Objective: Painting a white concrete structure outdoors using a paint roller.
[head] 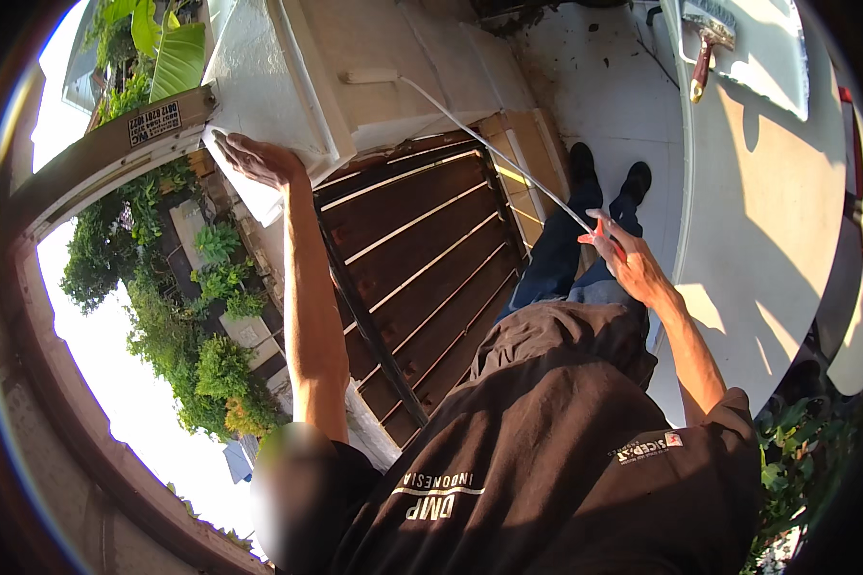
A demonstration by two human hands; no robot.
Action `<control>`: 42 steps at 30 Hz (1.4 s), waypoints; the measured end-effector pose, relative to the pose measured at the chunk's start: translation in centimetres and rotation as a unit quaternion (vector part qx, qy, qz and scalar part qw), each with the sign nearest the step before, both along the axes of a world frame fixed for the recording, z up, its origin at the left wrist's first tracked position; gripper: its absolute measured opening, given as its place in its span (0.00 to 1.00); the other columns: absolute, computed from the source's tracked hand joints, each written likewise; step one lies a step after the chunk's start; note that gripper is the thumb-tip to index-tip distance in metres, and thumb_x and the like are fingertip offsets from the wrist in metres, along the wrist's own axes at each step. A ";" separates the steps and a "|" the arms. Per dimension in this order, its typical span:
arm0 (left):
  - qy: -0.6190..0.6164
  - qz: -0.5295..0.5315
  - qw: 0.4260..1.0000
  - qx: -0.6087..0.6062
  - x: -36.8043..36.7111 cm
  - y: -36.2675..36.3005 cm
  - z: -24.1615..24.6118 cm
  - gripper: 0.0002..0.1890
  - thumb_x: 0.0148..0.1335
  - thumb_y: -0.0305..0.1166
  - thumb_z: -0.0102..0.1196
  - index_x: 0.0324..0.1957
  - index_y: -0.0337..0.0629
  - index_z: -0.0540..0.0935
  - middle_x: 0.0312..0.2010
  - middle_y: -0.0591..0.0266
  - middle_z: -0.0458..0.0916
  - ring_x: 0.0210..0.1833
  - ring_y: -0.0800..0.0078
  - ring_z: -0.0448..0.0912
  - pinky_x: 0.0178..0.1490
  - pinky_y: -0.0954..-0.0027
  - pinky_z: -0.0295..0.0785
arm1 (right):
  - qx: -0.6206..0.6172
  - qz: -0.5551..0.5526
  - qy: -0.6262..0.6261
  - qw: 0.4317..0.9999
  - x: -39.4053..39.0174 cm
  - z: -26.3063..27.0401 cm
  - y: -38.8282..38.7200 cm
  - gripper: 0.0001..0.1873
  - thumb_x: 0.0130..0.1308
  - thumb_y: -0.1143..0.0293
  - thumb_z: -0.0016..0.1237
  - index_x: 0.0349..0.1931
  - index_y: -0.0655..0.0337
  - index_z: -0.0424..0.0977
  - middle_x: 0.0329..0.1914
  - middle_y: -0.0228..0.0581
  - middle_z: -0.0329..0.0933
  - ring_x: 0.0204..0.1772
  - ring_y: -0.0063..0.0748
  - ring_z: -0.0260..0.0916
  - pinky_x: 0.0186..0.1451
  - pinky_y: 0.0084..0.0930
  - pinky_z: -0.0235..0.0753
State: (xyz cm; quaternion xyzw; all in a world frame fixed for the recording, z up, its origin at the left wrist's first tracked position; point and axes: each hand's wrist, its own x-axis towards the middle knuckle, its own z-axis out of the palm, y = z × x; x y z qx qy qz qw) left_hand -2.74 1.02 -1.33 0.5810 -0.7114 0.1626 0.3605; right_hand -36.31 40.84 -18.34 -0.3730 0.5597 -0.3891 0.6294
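My right hand (629,262) is closed around the red handle (600,241) of a small paint roller, whose long thin metal rod (496,151) runs up and leftward. The white roller sleeve (371,75) lies at or against the pale wall (431,54); contact cannot be told. On the left, my left hand (259,159) is raised with its fingers extended, flat against the white corner of a pillar (259,86). Nothing shows in it, and its palm is hidden.
A brown slatted metal gate (417,237) stands below the wall. A beam (115,147) bearing a sticker meets the pillar. At right, a wide paintbrush (705,54) rests on a paint tray (766,72) over a pale surface (769,208). My feet (582,162) stand on white tiles (618,100).
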 end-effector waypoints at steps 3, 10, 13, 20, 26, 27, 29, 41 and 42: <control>-0.009 0.009 1.000 0.005 0.3 -0.1 0.0 0.35 0.79 0.51 0.24 0.70 0.29 0.66 0.73 0.40 0.63 0.76 0.47 0.60 0.78 0.50 0.50 | -0.012 -0.020 0.007 1.000 2.5 -1.6 -5.0 0.32 0.78 0.44 0.40 0.71 0.58 0.64 0.41 0.51 0.82 0.32 0.36 0.68 0.40 0.32 0.73; -0.106 0.028 0.994 -0.008 0.2 0.2 0.3 0.29 0.78 0.37 0.27 0.69 0.24 0.64 0.72 0.37 0.63 0.75 0.46 0.61 0.80 0.54 0.52 | -0.057 -0.067 0.037 0.995 4.0 -2.3 -10.4 0.35 0.77 0.40 0.38 0.72 0.57 0.64 0.28 0.47 0.76 0.23 0.30 0.63 0.34 0.31 0.71; -0.066 0.022 0.998 0.004 -0.4 0.6 0.3 0.30 0.79 0.40 0.27 0.70 0.24 0.64 0.72 0.37 0.62 0.76 0.46 0.60 0.80 0.54 0.51 | 0.015 -0.036 0.046 0.998 1.9 -1.3 -7.7 0.33 0.78 0.44 0.37 0.69 0.62 0.65 0.54 0.60 0.81 0.57 0.63 0.78 0.58 0.39 0.76; 0.024 0.001 1.000 0.001 -1.0 0.4 0.3 0.35 0.79 0.50 0.23 0.71 0.28 0.65 0.73 0.41 0.62 0.76 0.47 0.60 0.78 0.51 0.51 | 0.114 -0.026 0.049 0.992 0.7 -1.3 -1.5 0.35 0.77 0.40 0.34 0.71 0.58 0.63 0.55 0.60 0.80 0.59 0.63 0.77 0.59 0.40 0.77; -0.020 0.011 1.000 0.014 -0.8 0.8 0.6 0.35 0.80 0.48 0.23 0.70 0.26 0.65 0.73 0.38 0.62 0.76 0.46 0.60 0.79 0.53 0.51 | 0.070 -0.022 0.037 0.997 2.9 -2.2 -2.3 0.35 0.77 0.42 0.37 0.71 0.59 0.63 0.61 0.64 0.76 0.60 0.65 0.75 0.59 0.40 0.77; -0.025 0.010 0.999 0.018 -0.8 0.8 0.6 0.34 0.80 0.46 0.23 0.70 0.23 0.63 0.72 0.36 0.62 0.76 0.45 0.60 0.80 0.55 0.51 | 0.114 0.019 0.018 0.993 3.0 -2.3 -2.3 0.33 0.78 0.44 0.37 0.71 0.60 0.63 0.60 0.62 0.77 0.58 0.64 0.77 0.58 0.40 0.77; -0.013 0.010 1.000 0.011 -0.9 0.5 0.5 0.35 0.80 0.48 0.23 0.70 0.26 0.65 0.72 0.38 0.63 0.76 0.46 0.60 0.79 0.53 0.51 | 0.158 0.059 -0.002 0.986 3.1 -2.6 -1.8 0.32 0.78 0.46 0.37 0.71 0.60 0.63 0.59 0.60 0.78 0.57 0.63 0.78 0.57 0.40 0.77; 0.014 0.029 0.999 0.017 -0.9 0.3 0.3 0.34 0.80 0.49 0.22 0.71 0.31 0.66 0.72 0.41 0.64 0.75 0.48 0.61 0.78 0.51 0.52 | 0.126 0.055 -0.019 0.990 -0.2 -3.1 0.5 0.32 0.79 0.43 0.35 0.73 0.56 0.62 0.53 0.57 0.81 0.49 0.50 0.81 0.57 0.34 0.75; 0.013 0.031 0.999 0.018 -0.9 0.3 0.3 0.34 0.80 0.50 0.22 0.71 0.31 0.66 0.73 0.41 0.63 0.75 0.48 0.61 0.78 0.51 0.52 | 0.088 0.042 0.010 0.995 0.3 -3.7 -1.5 0.32 0.79 0.44 0.36 0.72 0.56 0.62 0.51 0.56 0.82 0.47 0.49 0.80 0.56 0.34 0.75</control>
